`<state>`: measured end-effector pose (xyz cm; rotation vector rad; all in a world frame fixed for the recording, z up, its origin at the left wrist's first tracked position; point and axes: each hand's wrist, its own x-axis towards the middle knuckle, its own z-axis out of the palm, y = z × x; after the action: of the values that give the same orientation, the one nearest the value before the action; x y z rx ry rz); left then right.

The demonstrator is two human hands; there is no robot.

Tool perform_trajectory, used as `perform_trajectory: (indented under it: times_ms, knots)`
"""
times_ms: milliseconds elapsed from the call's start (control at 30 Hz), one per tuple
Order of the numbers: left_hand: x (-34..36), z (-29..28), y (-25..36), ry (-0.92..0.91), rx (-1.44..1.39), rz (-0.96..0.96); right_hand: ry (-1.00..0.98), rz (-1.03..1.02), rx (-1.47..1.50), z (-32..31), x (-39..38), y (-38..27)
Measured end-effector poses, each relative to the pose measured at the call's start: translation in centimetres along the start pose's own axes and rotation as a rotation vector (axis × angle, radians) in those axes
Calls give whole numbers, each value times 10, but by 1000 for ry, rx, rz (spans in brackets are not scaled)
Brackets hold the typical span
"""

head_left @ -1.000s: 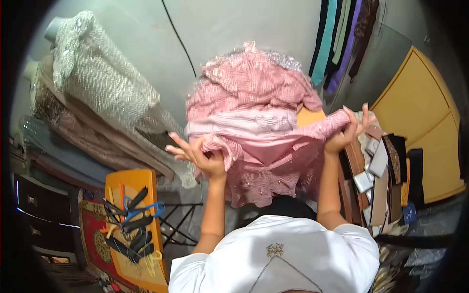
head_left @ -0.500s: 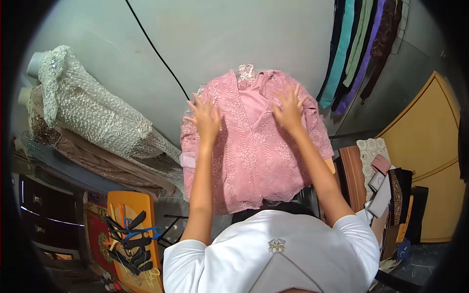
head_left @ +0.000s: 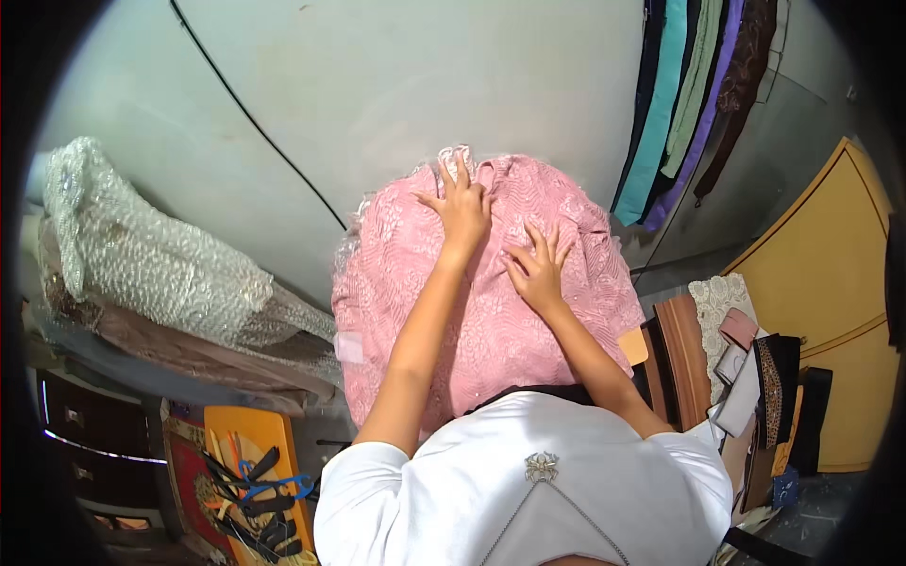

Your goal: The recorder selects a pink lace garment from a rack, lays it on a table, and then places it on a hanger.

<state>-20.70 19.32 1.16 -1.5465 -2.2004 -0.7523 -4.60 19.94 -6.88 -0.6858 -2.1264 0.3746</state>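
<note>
The left hand (head_left: 464,215), fingers spread, lies on a pink, lacy cloth top (head_left: 500,330) in the middle of the frame. The right hand (head_left: 541,277), spread too, touches it a bit lower down.

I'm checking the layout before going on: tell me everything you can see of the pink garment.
The pink garment looks like textured lace, with wavy and floral-looking patterns and small bright specks. It lies spread in front of the person, softly creased, especially toward its right side. The left hand appears to rest near its top edge; the right hand appears to rest lower, to the right. Both have spread fingers. The forearms cover parts of it.
</note>
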Motion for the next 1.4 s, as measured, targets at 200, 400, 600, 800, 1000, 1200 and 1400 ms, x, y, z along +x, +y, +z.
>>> perform_trajectory:
  times_ms: [200,400,600,800,1000,1200,1400]
  knots:
    - [54,-34,-37,364,91,-245,59,32,21,-10,-4,-4]
    - [-6,-39,-33,139,-56,137,-44,-103,79,-6,-7,-28]
    - [-41,-21,-45,-65,74,202,-68,-115,-32,20,-28,-18]
    - [-20,-16,-39,139,22,-35,-98,-64,-17,8,-28,-18]
    - [-4,-4,-21,124,-178,-96,-89,-65,33,11,-26,-21]
    - [22,-24,-7,277,-104,-37,-84,-97,44,11,-30,-26]
    - [0,-18,-32,207,-68,29,-99,-81,14,9,-28,-27]
